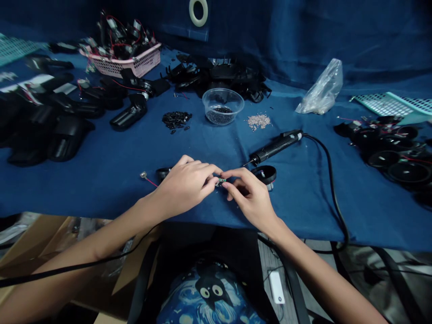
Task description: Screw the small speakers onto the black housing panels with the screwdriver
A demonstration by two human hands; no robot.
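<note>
Both hands meet over the blue cloth, pinching a small green circuit board (221,180) between them. My left hand (184,185) is closed on its left side, thumb and forefinger together. From the right, my right hand (249,192) grips the board's other edge with thumb and forefinger. A black round housing (265,174) lies just behind my right hand. Another black part (163,173) is partly hidden by my left hand, with a red-wired metal piece (143,175) beside it. The black electric screwdriver (276,146) lies behind my right hand, its tip pointing left.
A clear bowl (223,107) of small black pieces stands between a black pile (176,120) and a pile of screws (258,121). Black housings (67,135) crowd the left, round ones (401,153) the right. A pink basket (145,62) stands behind. The screwdriver's cable (332,189) curves down right.
</note>
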